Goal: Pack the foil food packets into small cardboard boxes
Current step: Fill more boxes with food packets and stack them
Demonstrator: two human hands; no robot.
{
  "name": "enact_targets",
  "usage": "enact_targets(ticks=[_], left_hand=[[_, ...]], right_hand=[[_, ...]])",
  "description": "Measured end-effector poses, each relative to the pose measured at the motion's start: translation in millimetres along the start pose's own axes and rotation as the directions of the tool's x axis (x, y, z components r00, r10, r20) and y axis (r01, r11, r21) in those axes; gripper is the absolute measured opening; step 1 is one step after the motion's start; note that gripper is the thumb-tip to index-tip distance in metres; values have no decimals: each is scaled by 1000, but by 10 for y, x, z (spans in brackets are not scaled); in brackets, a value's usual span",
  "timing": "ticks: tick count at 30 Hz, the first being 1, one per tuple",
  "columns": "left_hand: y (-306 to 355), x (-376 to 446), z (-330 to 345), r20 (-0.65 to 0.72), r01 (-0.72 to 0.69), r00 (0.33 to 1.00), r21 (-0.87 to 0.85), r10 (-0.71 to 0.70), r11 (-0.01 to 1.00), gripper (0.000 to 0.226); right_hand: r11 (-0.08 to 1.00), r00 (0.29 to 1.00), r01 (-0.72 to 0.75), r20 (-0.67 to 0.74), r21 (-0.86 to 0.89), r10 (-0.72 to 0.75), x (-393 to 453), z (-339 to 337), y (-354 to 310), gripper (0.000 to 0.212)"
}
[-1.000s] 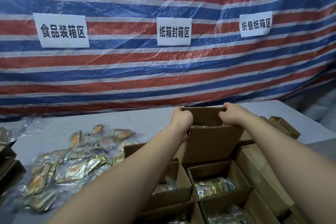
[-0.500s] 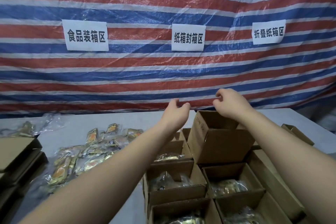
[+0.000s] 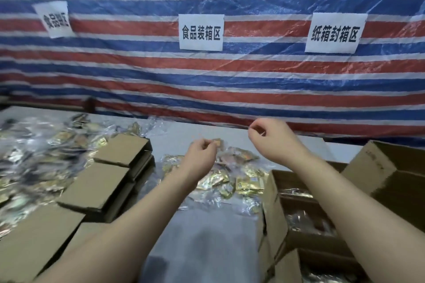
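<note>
Both empty, loosely curled, the left hand [image 3: 202,153] hovers nearer than the right hand [image 3: 268,138] to foil packets [image 3: 232,177] mid-bench, just below

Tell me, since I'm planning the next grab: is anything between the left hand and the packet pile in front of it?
Nothing visible. The left hand hovers with curled fingers right over the packet pile on the table; no box or other thing lies between them. The open boxes stand just right of the pile.
</note>
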State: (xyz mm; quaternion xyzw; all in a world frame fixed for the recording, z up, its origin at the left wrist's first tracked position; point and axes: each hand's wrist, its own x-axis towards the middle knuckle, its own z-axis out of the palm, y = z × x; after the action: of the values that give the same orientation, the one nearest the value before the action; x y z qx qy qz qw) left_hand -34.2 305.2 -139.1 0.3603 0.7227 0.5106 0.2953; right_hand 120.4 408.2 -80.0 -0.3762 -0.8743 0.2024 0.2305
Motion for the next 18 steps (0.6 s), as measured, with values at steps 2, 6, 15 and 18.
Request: enact_targets(ticks=[2, 6, 15, 18], left_hand=[[-286, -90, -182, -13, -8, 1000, 45, 9, 999, 17], [-981, -498, -545, -22, -11, 1000, 221, 16, 975, 19], [-2367, -1525, -1406, -266, 224, 961, 598, -73, 770, 36], [-2671, -1870, -1403, -275, 334, 943, 792, -189, 511, 79]], right_hand=[[999, 998, -21, 55, 28, 20, -59, 330, -96, 18], [996, 983, -76, 169, 53, 66, -259, 903, -158, 20], [997, 875, -59, 484, 53, 26, -964, 1989, -465, 19], [997, 823, -42, 568, 63, -1, -1219, 2263, -558, 20]])
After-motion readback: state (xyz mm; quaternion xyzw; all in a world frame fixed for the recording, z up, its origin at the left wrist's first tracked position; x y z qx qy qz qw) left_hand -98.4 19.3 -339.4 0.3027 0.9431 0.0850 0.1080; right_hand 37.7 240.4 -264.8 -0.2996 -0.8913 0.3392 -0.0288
